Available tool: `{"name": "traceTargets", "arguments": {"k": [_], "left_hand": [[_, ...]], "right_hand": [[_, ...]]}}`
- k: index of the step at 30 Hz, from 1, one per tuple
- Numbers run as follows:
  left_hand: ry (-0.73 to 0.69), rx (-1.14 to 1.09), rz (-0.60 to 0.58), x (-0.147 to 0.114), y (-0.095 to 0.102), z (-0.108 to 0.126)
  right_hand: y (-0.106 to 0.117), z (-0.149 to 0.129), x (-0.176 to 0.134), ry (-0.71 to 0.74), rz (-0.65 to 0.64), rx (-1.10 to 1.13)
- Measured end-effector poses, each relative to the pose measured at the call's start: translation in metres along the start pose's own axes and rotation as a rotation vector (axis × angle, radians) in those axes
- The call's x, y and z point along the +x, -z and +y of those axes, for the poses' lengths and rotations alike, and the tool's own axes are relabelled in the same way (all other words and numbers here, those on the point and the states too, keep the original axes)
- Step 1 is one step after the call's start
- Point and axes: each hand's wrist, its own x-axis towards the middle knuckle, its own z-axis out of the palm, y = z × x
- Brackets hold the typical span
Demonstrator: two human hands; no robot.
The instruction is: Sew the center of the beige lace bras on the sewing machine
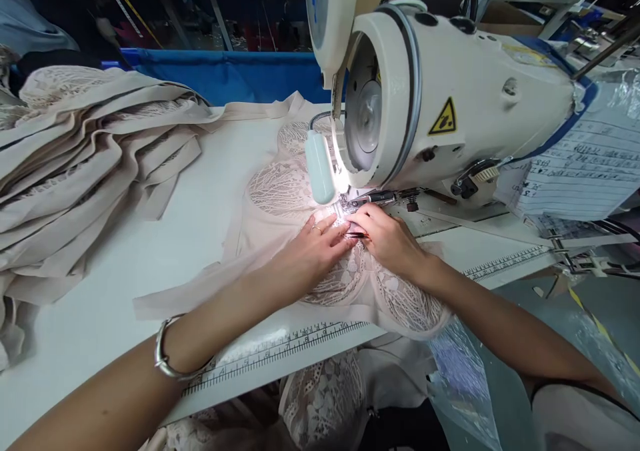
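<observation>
A pale pink lace bra (280, 188) lies spread under the needle area of a white sewing machine (470, 84). My left hand (316, 248) rests on the fabric just left of the presser foot (343, 206), its fingers stretched out and pressing lightly. Right of the foot, my right hand (390, 238) is closed, with a thin dark pointed tool (357, 235) sticking out from its fingers towards the left hand. Its fingertips also touch the cloth near the foot. Two lace cups (410, 301) lie towards the front edge. The needle tip is lost in lamp glare.
A heap of beige bra pieces (100, 138) covers the table's left side. A small green lamp (320, 168) hangs close to the fingers. Ruler tape (280, 351) follows the front edge. More lace fabric (325, 398) lies below it. Handwritten paper (575, 164) hangs at right.
</observation>
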Motion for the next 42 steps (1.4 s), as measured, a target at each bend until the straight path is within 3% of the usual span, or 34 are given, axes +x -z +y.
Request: {"name": "traceTargets", "arguments": {"k": [5, 10, 14, 18, 20, 25, 29, 34, 37, 42], "left_hand": [[-0.102, -0.066, 0.059, 0.004, 0.012, -0.022], [-0.114, -0.070, -0.006, 0.006, 0.027, -0.029], [-0.059, 0.085, -0.013, 0.007, 0.030, -0.007], [-0.074, 0.322, -0.019, 0.003, 0.017, 0.023], [-0.094, 0.323, -0.002, 0.000, 0.010, 0.025], [-0.126, 0.113, 0.028, 0.001, 0.005, -0.013], [-0.197, 0.034, 0.042, 0.005, 0.013, -0.032], [-0.217, 0.093, 0.116, 0.004, 0.012, -0.010], [-0.191, 0.141, 0.140, 0.003, 0.009, 0.001], [-0.189, 0.148, 0.147, 0.004, 0.008, 0.001]], "right_hand": [[-0.001, -0.002, 0.013, -0.015, -0.013, -0.057], [0.004, -0.004, 0.012, -0.029, -0.018, -0.063], [0.012, -0.011, -0.019, -0.099, 0.060, -0.127], [0.008, -0.016, -0.056, -0.106, 0.114, -0.181], [0.002, -0.016, -0.065, -0.062, 0.182, -0.179], [-0.007, -0.010, -0.058, 0.097, 0.314, -0.104], [-0.009, -0.007, -0.049, 0.073, 0.265, -0.124], [-0.005, 0.003, -0.046, 0.017, 0.246, -0.105], [0.005, 0.010, -0.038, -0.014, 0.109, -0.085], [0.018, 0.012, -0.018, -0.019, -0.166, -0.204]]}}
